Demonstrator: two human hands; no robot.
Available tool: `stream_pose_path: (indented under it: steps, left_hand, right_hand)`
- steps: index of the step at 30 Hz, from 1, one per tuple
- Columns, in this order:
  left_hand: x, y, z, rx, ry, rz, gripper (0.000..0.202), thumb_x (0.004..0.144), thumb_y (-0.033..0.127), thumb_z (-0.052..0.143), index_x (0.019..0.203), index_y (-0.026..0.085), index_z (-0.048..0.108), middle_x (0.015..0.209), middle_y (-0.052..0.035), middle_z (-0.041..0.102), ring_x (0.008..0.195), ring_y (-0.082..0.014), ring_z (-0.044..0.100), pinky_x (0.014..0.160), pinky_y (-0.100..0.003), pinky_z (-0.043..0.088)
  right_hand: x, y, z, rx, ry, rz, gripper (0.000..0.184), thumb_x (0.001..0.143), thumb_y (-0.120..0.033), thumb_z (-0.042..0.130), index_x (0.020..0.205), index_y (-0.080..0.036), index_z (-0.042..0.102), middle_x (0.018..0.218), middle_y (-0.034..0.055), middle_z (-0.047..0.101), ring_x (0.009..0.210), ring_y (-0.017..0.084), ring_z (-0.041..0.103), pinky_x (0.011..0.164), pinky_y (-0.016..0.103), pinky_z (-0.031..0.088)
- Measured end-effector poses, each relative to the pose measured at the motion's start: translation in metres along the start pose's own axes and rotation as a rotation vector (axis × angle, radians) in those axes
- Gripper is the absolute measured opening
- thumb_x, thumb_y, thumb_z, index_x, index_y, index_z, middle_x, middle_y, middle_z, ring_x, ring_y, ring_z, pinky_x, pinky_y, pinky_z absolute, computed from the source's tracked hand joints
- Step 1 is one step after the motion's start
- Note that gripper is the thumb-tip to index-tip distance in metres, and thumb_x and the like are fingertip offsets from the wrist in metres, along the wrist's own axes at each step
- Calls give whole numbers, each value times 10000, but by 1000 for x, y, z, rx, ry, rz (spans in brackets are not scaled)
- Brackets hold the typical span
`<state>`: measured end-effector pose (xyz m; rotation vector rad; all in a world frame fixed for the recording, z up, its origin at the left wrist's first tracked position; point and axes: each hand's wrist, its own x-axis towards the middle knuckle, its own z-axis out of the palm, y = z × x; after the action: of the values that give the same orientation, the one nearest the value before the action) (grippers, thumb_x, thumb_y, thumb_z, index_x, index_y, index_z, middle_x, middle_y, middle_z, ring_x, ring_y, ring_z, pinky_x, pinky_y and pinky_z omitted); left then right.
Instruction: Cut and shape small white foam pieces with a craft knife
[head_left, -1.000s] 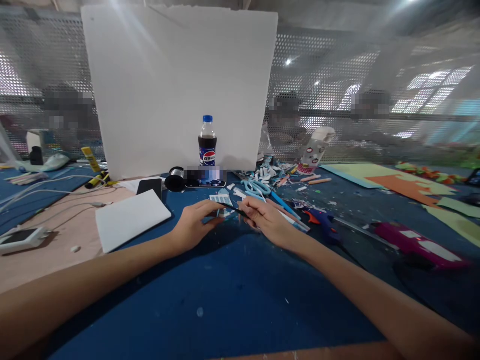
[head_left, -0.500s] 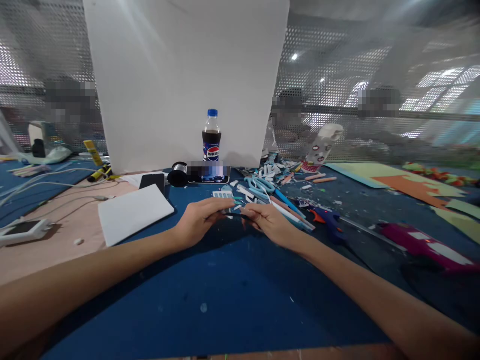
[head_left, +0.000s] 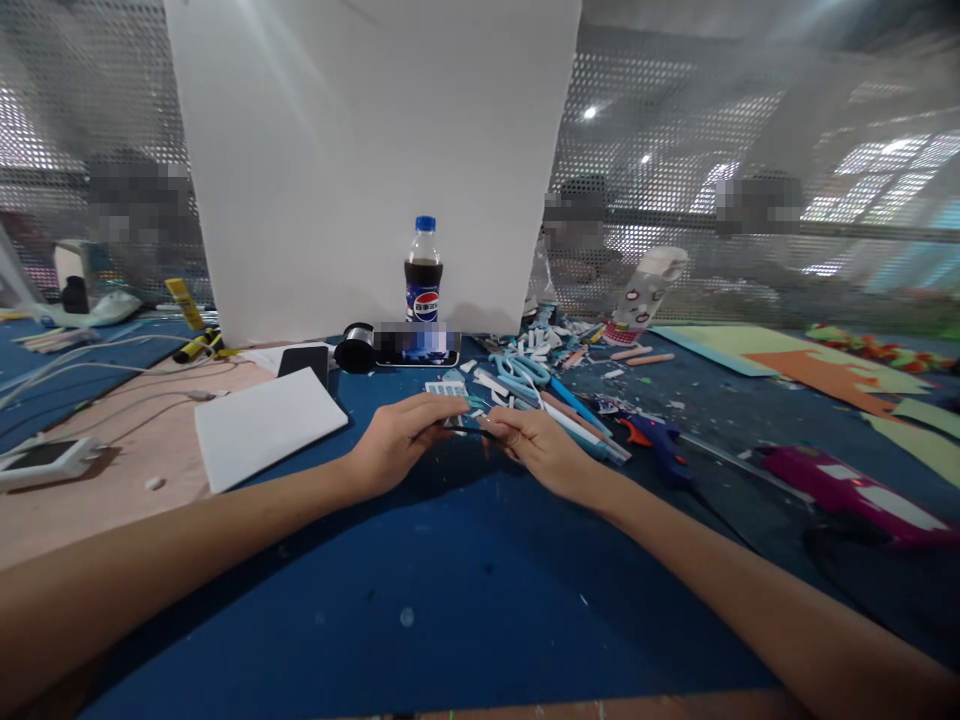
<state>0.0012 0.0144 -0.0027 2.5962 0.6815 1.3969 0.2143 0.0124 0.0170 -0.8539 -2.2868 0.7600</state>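
Note:
A thin black strip (head_left: 474,431) stretches across the small gap between my hands, above the blue mat (head_left: 420,560). My left hand (head_left: 401,440) is closed on its left end, fingers pointing inward. At the other end, my right hand (head_left: 541,448) pinches it between thumb and fingers. Much of the strip is hidden by the fingers, so I cannot tell its full shape. Just beyond the hands lie a small white grid-like piece (head_left: 445,388) and scissors with light blue handles (head_left: 523,370).
Behind stand a cola bottle (head_left: 424,275), a phone (head_left: 417,347) and a black spool (head_left: 355,348). White sheets (head_left: 270,428) lie left. Rightward are paper scraps (head_left: 551,338), a blue glue gun (head_left: 663,447), a magenta glue gun (head_left: 847,487) and coloured paper (head_left: 810,370).
Both hands stay nearly in place, still on the black strip. The view has shifted only very slightly.

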Motion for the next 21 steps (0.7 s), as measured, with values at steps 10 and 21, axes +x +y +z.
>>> stream_pose_path:
  steps: [10,21]
  left_hand:
    - [2,3,-1,-6,34,-17,241,852,103,501,1076,163,569,1013,-86,636,934,-157,604,797,-293,527]
    - [1,3,-2,-43,36,-28,233,852,106,510,1063,172,583,1003,-73,641,918,-149,606,792,-284,525]
  right_hand:
    - [2,-4,-2,-15,1,-52,294,929,-271,294,685,-184,433,680,-4,459,593,102,388,537,235,300]
    - [2,-6,-4,-27,17,-34,285,922,-283,312,706,-180,467,692,13,493,640,121,443,605,252,350]
